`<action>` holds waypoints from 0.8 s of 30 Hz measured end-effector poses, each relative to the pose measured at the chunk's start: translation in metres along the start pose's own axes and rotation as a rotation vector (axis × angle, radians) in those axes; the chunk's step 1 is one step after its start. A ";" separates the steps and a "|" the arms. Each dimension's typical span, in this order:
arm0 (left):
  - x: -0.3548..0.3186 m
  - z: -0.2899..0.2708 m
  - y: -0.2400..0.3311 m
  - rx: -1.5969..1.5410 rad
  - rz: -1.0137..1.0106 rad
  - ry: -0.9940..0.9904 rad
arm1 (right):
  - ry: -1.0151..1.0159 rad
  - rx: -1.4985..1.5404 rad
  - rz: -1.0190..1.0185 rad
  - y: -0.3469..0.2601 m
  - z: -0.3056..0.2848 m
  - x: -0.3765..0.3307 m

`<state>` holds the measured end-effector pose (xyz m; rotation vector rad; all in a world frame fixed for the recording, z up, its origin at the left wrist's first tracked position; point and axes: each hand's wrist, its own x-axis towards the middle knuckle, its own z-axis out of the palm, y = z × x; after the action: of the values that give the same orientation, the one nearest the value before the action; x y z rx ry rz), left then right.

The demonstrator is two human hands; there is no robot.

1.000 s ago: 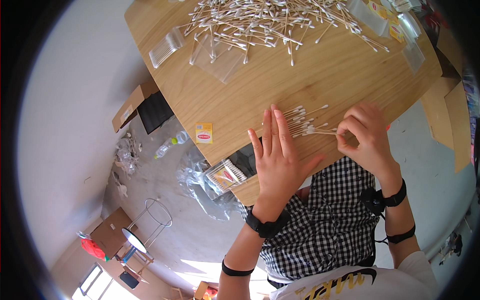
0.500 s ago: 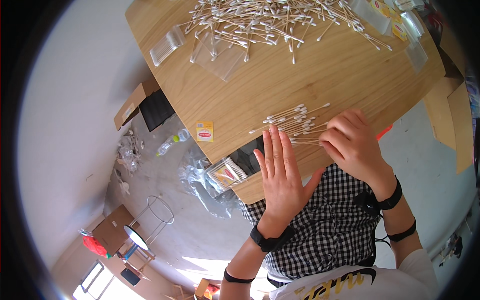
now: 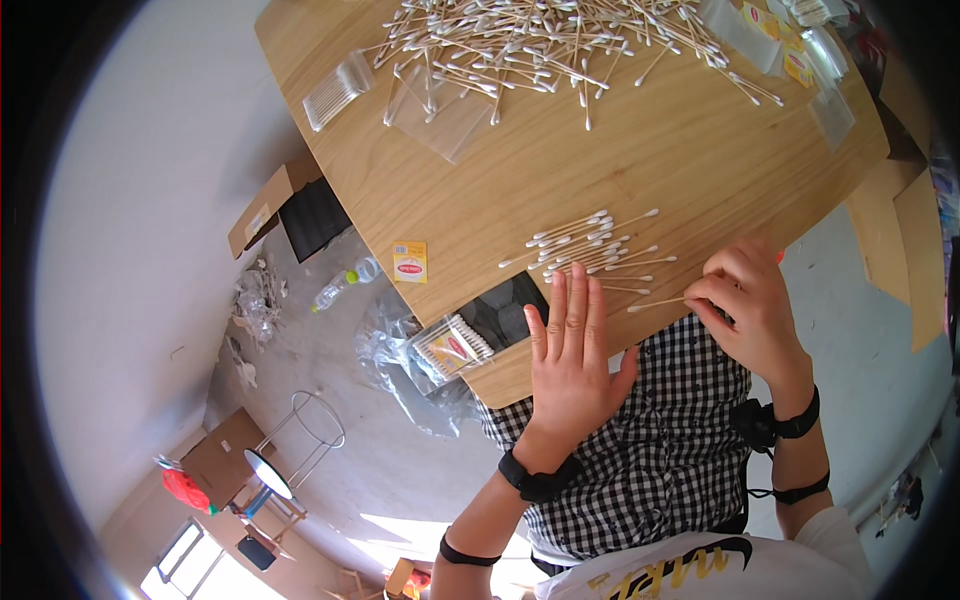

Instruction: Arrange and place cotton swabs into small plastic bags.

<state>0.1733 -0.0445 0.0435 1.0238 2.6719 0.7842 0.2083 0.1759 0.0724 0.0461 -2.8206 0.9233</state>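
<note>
My left hand [image 3: 573, 365] lies flat, fingers stretched out, with its fingertips at the near edge of a small group of cotton swabs [image 3: 590, 240] on the wooden table. Thumb and fingers of my right hand [image 3: 750, 310] pinch the right end of one cotton swab [image 3: 658, 303]. Its other white tip points left, toward my left hand. The grouped swabs lie roughly side by side, slightly fanned. A small yellow card [image 3: 410, 263] rests to their left by the table's edge.
A large loose heap of swabs [image 3: 540, 45] covers the table's far side. Near it lie a clear bag [image 3: 440, 120] and a filled swab pack [image 3: 338, 93]. Yellow cards [image 3: 798, 68] sit far right. Another swab pack [image 3: 455, 345] is beside a dark object [image 3: 500, 312] at the left edge.
My right hand has moved right and nearer to me, drawing one swab away from the group. My left hand has shifted slightly right and toward me.
</note>
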 end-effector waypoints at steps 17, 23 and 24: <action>0.025 0.021 0.011 0.273 -0.043 -0.035 | 0.332 0.551 0.295 0.004 0.055 0.021; 0.031 0.021 0.010 0.299 -0.069 -0.045 | 0.507 0.947 0.287 -0.018 0.085 0.019; 0.030 0.021 0.008 0.288 -0.053 -0.045 | 0.498 0.994 0.256 -0.017 0.089 0.021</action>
<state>0.1631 -0.0107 0.0305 1.0104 2.8157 0.3672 0.1756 0.1101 0.0158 -0.3642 -1.7214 1.9600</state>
